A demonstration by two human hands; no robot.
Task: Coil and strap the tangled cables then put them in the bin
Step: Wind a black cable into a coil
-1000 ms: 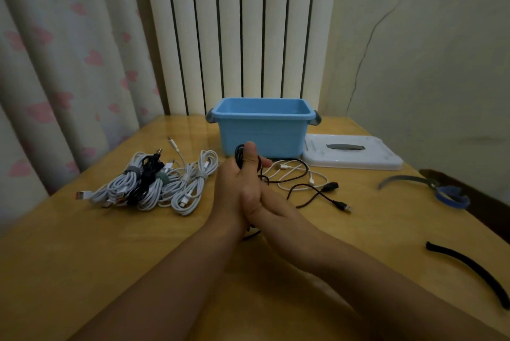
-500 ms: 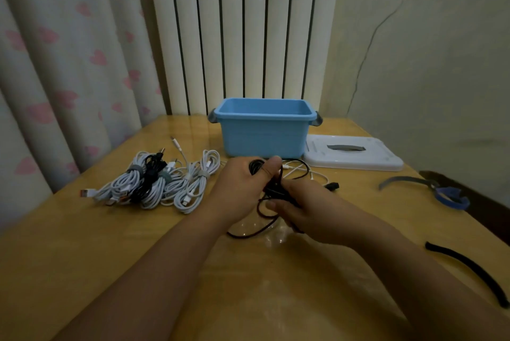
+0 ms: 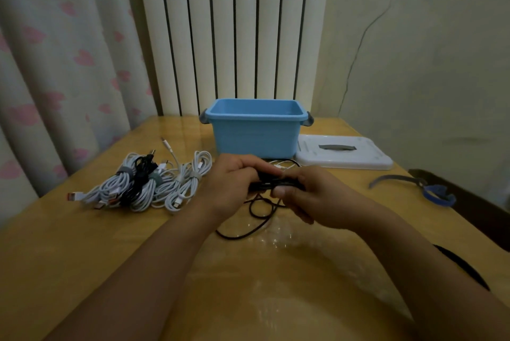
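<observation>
Black thin cable (image 3: 276, 184), partly coiled, sits bunched btwn both hands just above the glossy yellow-wood table (image 3: 82, 244). Left hand (image 3: 231, 183) has fingers curled round one end of the bunch; right hand (image 3: 309, 197) grips the other end, thumb on top. Rest of the cable hangs down in loose loops (image 3: 256, 219) that trail onto the table in front of the wrists.

Blue plastic bin (image 3: 256, 131) stands open just behind the hands, w/ its white flat lid (image 3: 345, 151) lying beside it on the right. A loose white cable (image 3: 281, 165) lies btwn hands and bin, mostly hidden. Strapped white and black cable bundles (image 3: 146, 183) are piled to the left, not yet in the bin. Grey strap w/ blue roll (image 3: 430, 191) lies well to the right near the table edge; a black strap (image 3: 463, 266) lies nearer, partly behind the right forearm.

Risks, as I judge them: coil isn't strapped, so if either hand lets go to reach for a strap, loops prob spring open and re-tangle. Hanging tail could snag the white cable underneath and drag it along. Straps are far off on the right — reaching one-handed means the other hand must hold the whole coil alone, and it may slip. Strap near the edge could get knocked off.
</observation>
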